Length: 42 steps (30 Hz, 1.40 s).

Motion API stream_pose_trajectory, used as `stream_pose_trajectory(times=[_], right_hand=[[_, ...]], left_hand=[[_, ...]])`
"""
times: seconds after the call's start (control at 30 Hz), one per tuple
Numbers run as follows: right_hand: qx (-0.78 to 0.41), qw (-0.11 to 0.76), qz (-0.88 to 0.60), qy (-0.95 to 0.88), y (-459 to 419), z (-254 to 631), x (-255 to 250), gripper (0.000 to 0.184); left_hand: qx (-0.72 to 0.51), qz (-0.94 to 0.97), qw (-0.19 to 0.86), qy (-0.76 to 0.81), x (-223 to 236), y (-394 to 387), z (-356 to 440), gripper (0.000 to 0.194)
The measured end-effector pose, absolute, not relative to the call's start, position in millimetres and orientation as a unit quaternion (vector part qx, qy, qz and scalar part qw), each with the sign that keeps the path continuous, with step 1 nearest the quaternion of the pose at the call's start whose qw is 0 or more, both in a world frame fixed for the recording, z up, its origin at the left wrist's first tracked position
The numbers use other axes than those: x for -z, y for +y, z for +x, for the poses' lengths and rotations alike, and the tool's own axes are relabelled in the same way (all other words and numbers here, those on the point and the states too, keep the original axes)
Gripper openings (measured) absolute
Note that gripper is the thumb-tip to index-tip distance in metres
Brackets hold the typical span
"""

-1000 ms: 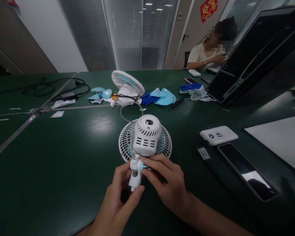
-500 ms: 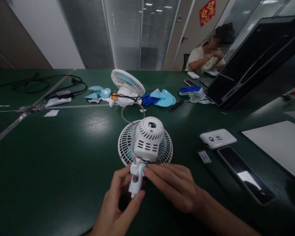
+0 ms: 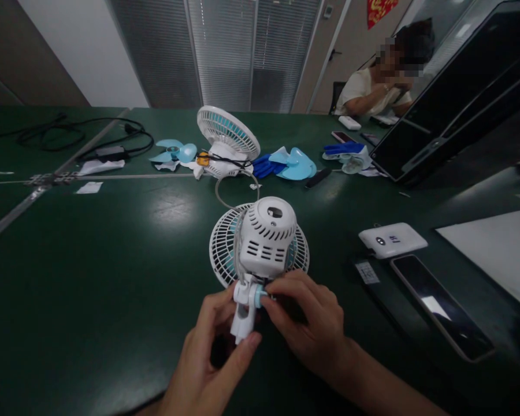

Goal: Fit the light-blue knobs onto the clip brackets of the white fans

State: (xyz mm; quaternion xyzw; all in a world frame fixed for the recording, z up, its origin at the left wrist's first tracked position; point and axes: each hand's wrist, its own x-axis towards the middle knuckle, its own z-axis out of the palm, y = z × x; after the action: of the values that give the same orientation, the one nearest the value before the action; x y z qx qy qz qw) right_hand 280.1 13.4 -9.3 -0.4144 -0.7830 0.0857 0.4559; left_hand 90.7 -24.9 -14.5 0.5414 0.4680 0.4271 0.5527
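Note:
A small white fan lies grille-down on the dark green table, its vented motor housing facing up. From the housing a white clip bracket sticks out toward me. My left hand grips this bracket, thumb at its lower end and fingers behind its left side. On the bracket's right side sits a light blue knob. My right hand pinches the knob between thumb and index finger, the other fingers curled. A grey cable runs along the housing and loops behind it.
Behind stands a second white fan, between light blue fan blades and more blue blades. Blue-white gloves lie farther right. A white device, a phone and a large black monitor occupy the right. A person sits beyond.
My right hand's fingers have shifted on the knob, from lying flatter over it to a curled pinch, and more of the knob shows. My left hand keeps its hold. The view has tilted down slightly.

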Motion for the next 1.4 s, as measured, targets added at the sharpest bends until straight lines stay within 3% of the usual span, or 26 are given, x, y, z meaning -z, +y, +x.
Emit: stream_pose_trajectory(times=[0.1, 0.2, 0.27, 0.37, 0.47, 0.57, 0.7, 0.77, 0.87, 0.97, 1.07, 1.23, 1.4], right_hand=[[-0.041, 0.429, -0.347, -0.833, 14, 293, 9, 0.026], [-0.015, 0.411, -0.334, -0.848, 16, 301, 9, 0.030], [-0.015, 0.422, -0.338, -0.841, 17, 298, 8, 0.026], [-0.036, 0.447, -0.373, -0.812, 17, 286, 7, 0.004], [-0.059, 0.440, -0.418, -0.792, 16, 282, 7, 0.016], [-0.044, 0.427, -0.387, -0.816, 15, 292, 7, 0.007], [-0.004, 0.397, -0.312, -0.863, 17, 308, 5, 0.026], [-0.001, 0.399, -0.323, -0.858, 17, 306, 4, 0.023], [-0.027, 0.420, -0.370, -0.829, 17, 292, 5, 0.004], [-0.060, 0.428, -0.412, -0.803, 15, 282, 6, 0.016], [-0.055, 0.420, -0.407, -0.809, 13, 288, 7, 0.006], [-0.006, 0.382, -0.320, -0.867, 17, 308, 8, 0.026], [-0.019, 0.402, -0.369, -0.838, 20, 298, 7, 0.009]], left_hand=[[-0.430, 0.526, 0.561, 0.473, 13, -26, 92, 0.040], [-0.433, 0.528, 0.552, 0.479, 11, -26, 92, 0.041], [-0.431, 0.535, 0.545, 0.481, 10, -26, 92, 0.042], [-0.422, 0.528, 0.548, 0.493, 11, -26, 92, 0.042], [-0.412, 0.531, 0.546, 0.501, 13, -27, 91, 0.044], [-0.418, 0.538, 0.545, 0.488, 13, -27, 91, 0.043], [-0.435, 0.540, 0.544, 0.472, 11, -26, 91, 0.041], [-0.429, 0.546, 0.545, 0.469, 11, -25, 91, 0.041], [-0.413, 0.551, 0.550, 0.473, 13, -25, 90, 0.042], [-0.408, 0.537, 0.556, 0.485, 14, -25, 90, 0.044], [-0.420, 0.530, 0.558, 0.480, 13, -25, 90, 0.044], [-0.428, 0.541, 0.557, 0.463, 10, -25, 90, 0.043], [-0.430, 0.532, 0.550, 0.479, 10, -25, 91, 0.044]])
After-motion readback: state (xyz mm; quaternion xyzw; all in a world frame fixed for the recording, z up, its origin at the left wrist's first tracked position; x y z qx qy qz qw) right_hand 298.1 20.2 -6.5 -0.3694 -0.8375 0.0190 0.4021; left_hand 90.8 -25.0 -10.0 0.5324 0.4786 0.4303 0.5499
